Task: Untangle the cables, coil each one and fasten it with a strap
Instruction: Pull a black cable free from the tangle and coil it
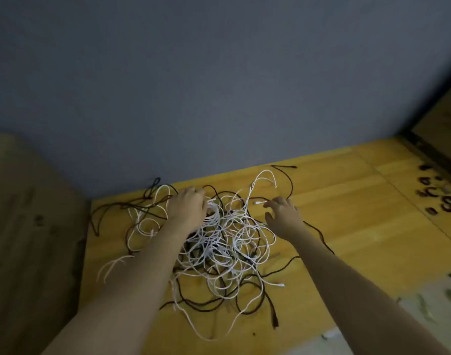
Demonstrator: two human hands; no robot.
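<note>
Little of the task appears to be done. One large tangle of cables [219, 239] is spread over the middle of the yellow wooden tabletop [347, 226], white and dark strands looped through one another, with loose ends trailing to the left, the far side and the near edge. No coiled or fastened cable can be made out anywhere in the pile. A group of small dark straps [439, 198] is laid out at the far right of the tabletop, well apart from the tangle; roughly seven or eight can be counted, though blur prevents certainty.

The cables cannot be counted exactly; several white and several dark ones are judged to be present.

The left hand [187, 208] is laid on the far left part of the tangle, its fingertips buried among white strands, so whether anything is pinched cannot be told. The right hand [283, 213] is held spread at the tangle's right edge, fingers apart near a white plug end, gripping nothing.

Untangling, coiling and strapping are all judged to remain.
</note>
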